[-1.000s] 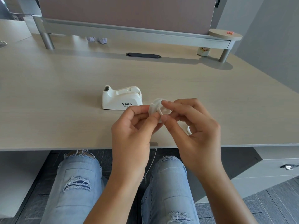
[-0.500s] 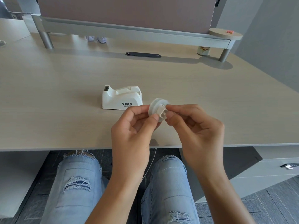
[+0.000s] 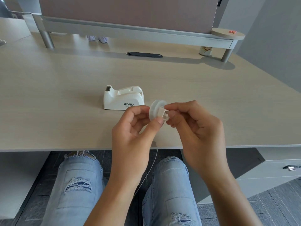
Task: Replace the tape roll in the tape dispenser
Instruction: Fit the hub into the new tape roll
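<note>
While the left hand (image 3: 130, 136) pinches the translucent tape roll (image 3: 156, 111) by its rim between thumb and curled fingers (image 3: 160, 120), the right hand (image 3: 197, 128) closes its fingertips on the small white hub (image 3: 164, 113) that sits in the roll's centre, both held in the air just above the near edge of the tabletop (image 3: 65, 95). Neither hand is open; each is closed on its own part. The white tape dispenser (image 3: 123, 99) stands by itself on the tabletop, a little beyond and left of the hands, its cradle apparently vacant. The likeliest trouble, in my judgement, is the hub going in crooked or slipping from the fingertips, since it is small and smooth and the grip on it is only at the tips; a dropped piece could roll off the near edge onto the lap or the floor. The tabletop is pale wood-grain laminate with a dark cable slot (image 3: 144, 54) near the back, a raised shelf (image 3: 130, 32) on metal legs behind it, and a small cup (image 3: 205, 51) beneath the shelf's right end. Grey walls and dark floor tiles frame the rest.
</note>
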